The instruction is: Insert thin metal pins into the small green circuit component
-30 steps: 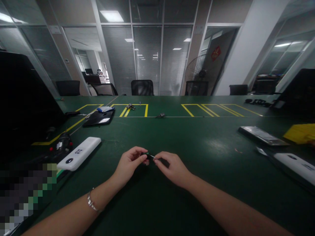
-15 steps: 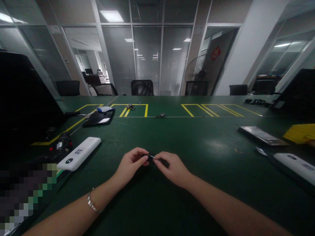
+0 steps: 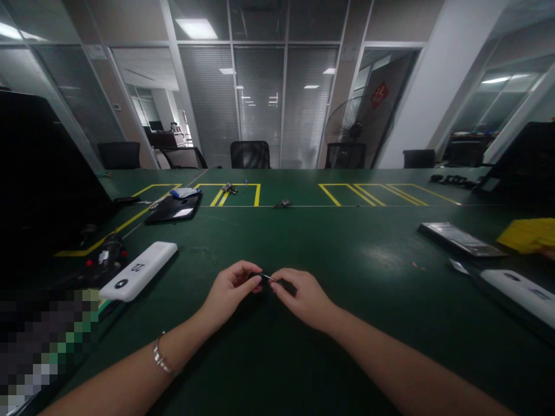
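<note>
Over the near middle of the green table (image 3: 269, 242), my two hands meet at a small object. My left hand (image 3: 234, 286) is closed, pinching a small black piece (image 3: 262, 277) between thumb and fingers; most of it is hidden. Out of that piece, towards the right, runs a thin pale, shiny strip (image 3: 268, 278). Its right end sits in the pinched thumb and fingertips of my right hand (image 3: 301, 292). The object is too small to tell its exact kind. A silvery bracelet (image 3: 160, 353) circles my left wrist.
At left lie a white power bank (image 3: 145, 267) marked 22, a black device with red parts (image 3: 108, 257) and a dark tablet-like slab (image 3: 173, 209). Small metal parts (image 3: 284, 203) rest further back. At right are a flat device (image 3: 462, 240), another white power bank (image 3: 520, 292) and something yellow (image 3: 526, 234).
</note>
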### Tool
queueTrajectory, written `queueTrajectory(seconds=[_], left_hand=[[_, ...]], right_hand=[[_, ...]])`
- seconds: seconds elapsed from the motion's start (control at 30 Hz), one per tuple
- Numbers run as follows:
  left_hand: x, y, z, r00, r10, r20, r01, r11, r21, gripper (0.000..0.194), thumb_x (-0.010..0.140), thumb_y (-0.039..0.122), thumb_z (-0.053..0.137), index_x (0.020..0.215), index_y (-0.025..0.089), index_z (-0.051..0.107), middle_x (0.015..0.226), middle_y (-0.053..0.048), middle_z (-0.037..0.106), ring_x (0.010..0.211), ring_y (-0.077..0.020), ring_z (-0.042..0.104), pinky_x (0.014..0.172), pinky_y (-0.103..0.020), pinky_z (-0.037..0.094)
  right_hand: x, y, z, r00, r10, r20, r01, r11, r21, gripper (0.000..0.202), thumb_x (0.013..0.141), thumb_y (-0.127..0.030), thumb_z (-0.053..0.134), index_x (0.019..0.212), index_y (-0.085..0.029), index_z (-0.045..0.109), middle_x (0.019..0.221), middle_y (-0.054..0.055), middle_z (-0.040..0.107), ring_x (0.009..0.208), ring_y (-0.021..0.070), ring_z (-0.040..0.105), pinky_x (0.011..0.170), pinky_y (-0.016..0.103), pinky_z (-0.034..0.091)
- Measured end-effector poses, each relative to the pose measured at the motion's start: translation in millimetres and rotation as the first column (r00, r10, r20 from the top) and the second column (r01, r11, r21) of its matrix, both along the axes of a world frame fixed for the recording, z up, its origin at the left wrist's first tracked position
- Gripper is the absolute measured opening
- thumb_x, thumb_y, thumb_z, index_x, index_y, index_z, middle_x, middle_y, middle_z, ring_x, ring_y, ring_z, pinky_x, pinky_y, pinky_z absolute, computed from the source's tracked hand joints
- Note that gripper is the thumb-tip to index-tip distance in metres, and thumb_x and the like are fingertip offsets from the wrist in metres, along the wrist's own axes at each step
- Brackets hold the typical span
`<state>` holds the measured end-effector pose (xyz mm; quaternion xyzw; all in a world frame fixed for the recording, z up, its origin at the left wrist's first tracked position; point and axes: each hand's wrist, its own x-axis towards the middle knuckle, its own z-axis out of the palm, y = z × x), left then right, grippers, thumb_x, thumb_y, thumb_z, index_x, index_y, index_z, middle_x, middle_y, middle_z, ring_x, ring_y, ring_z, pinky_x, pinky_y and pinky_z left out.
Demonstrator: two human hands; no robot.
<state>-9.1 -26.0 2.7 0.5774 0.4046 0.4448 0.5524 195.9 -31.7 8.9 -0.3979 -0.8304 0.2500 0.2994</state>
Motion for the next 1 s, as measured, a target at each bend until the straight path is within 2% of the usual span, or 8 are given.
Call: queueTrajectory(seconds=[0.27,0.47,0.67,0.87,1.0], left_hand=[[1,1,-1.4,1.0,0.019,-0.009,-0.019,1.0,0.02,0.017,0.078,0.022,0.069,0.092,0.014,0.064,0.08,-0.004,0.069,0.071,-0.0169,0.067,0.068,-0.031,0.053],[2,-3,4.7,0.999,0.016,0.031,-0.016,1.0,0.022,0.015,0.078,0.02,0.07,0.087,0.013,0.062,0.079,-0.004,0.07,0.071,-0.0172,0.068,0.068,-0.031,0.054],[3,-7,10.1,1.0,-0.002,-0.004,0.002,0.996,0.086,0.008,0.079,0.015,0.067,0.081,0.013,0.06,0.071,-0.003,0.067,0.064,-0.0148,0.064,0.059,-0.027,0.052],[2,-4,5.9,1.0,-0.022,0.011,0.021,0.996,0.086,0.009,0.081,0.016,0.066,0.088,0.014,0.06,0.078,-0.003,0.067,0.071,-0.0168,0.066,0.067,-0.031,0.054],[2,-2,3.0,0.998,-0.006,0.059,0.001,0.996,0.084,0.024,0.08,0.017,0.066,0.102,0.017,0.056,0.077,0.0,0.065,0.071,-0.0174,0.067,0.07,-0.032,0.054]], right_hand=[[-1,1,-1.0,1.0,-0.001,-0.012,0.002,1.0,0.031,0.016,0.093,-0.024,0.05,0.099,-0.021,0.065,0.091,0.002,0.068,0.082,0.0163,0.063,0.073,0.028,0.047],[0,2,-3.9,0.999,-0.001,-0.038,0.001,1.0,0.017,0.016,0.094,-0.024,0.05,0.099,-0.021,0.065,0.089,0.002,0.067,0.079,0.0161,0.062,0.07,0.028,0.048],[-1,1,-2.9,0.999,0.001,-0.041,0.0,0.999,0.036,0.015,0.093,-0.022,0.05,0.098,-0.02,0.065,0.089,0.002,0.067,0.08,0.0162,0.062,0.072,0.028,0.047],[0,0,-2.5,0.998,0.006,-0.054,-0.004,1.0,0.028,0.015,0.093,-0.022,0.051,0.098,-0.021,0.065,0.088,0.001,0.067,0.079,0.0158,0.062,0.071,0.027,0.047],[0,1,-3.3,0.998,0.002,-0.062,0.0,0.999,0.034,0.015,0.093,-0.022,0.05,0.097,-0.02,0.065,0.088,0.001,0.067,0.078,0.0154,0.061,0.071,0.027,0.046]])
